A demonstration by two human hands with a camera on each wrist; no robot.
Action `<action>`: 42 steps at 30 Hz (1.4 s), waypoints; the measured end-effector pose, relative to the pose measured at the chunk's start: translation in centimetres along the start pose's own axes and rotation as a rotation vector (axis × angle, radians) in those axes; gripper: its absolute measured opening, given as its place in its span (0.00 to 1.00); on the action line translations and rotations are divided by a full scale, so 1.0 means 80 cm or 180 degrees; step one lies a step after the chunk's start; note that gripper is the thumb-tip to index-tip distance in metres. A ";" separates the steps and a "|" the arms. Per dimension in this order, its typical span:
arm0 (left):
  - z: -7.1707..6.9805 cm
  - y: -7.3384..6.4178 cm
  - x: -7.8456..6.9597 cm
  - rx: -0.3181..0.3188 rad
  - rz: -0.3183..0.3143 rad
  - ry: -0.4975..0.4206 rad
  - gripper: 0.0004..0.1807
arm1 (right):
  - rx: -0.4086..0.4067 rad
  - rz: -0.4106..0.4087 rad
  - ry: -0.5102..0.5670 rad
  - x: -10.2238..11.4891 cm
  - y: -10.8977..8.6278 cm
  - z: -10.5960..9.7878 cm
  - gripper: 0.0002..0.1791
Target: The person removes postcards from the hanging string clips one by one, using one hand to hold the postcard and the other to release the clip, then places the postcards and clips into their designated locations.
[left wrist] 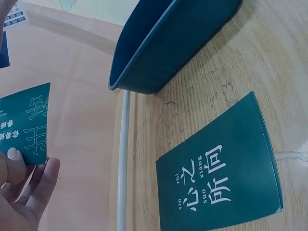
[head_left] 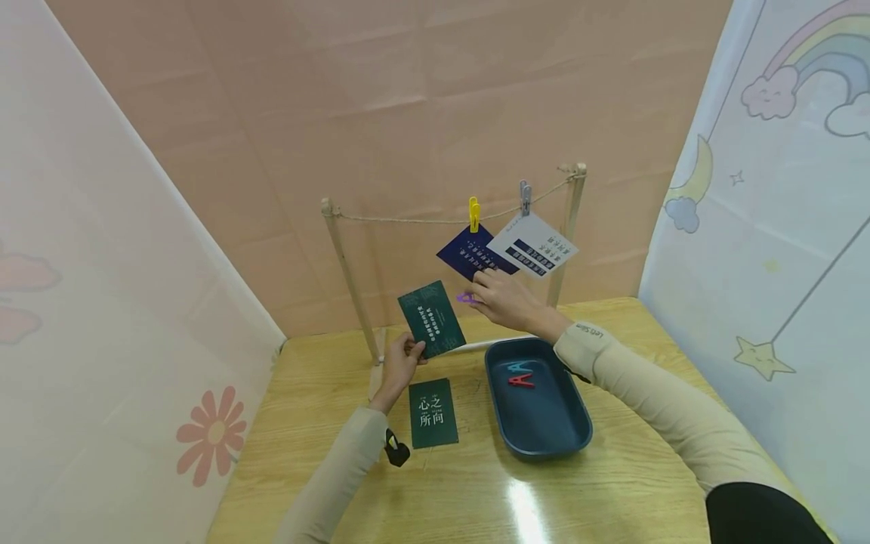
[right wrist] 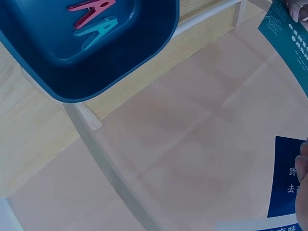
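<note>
My left hand (head_left: 399,366) pinches a dark green card (head_left: 431,319) by its lower edge, thumb in front, left of the hanging cards. A purple clothespin (head_left: 467,298) is held in the fingers of my right hand (head_left: 506,300), which is just in front of a navy card (head_left: 469,251). That card hangs tilted from the cord (head_left: 408,221) by a yellow clothespin (head_left: 474,214). Beside it a white card (head_left: 533,245) hangs under a grey clothespin (head_left: 526,198), partly overlapping the navy one. In the right wrist view the purple clothespin is hidden.
A blue tray (head_left: 544,438) stands on the table at right, holding a light blue clothespin (head_left: 519,367) and a red clothespin (head_left: 521,381). Another green card (head_left: 433,434) lies left of it. Two wooden posts, left (head_left: 350,276) and right (head_left: 573,211), carry the cord.
</note>
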State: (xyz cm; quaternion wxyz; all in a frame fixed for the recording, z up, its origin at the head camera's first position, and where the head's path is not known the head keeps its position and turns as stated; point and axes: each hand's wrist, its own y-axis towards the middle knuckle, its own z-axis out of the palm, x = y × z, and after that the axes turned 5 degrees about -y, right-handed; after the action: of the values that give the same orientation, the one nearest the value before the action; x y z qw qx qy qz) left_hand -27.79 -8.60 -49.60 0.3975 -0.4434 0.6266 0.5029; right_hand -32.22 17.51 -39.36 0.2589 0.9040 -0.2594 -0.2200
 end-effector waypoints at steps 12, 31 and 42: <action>-0.001 -0.001 -0.004 0.0038 -0.0066 0.0156 0.06 | 0.0052 0.0012 0.0122 0.000 -0.014 0.009 0.11; -0.003 -0.006 0.005 0.0130 -0.0085 0.0213 0.08 | 0.0241 0.0158 0.0287 0.002 -0.037 0.016 0.10; -0.004 -0.012 0.010 0.0136 -0.0262 0.0335 0.06 | 0.0303 0.0240 0.0391 0.005 -0.051 0.025 0.11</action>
State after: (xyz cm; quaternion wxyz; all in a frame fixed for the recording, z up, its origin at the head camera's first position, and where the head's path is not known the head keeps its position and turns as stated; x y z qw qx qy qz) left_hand -27.09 -9.13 -50.56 0.3937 -0.4860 0.6384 0.4486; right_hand -31.53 19.50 -43.38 0.2392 0.9167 -0.2869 -0.1417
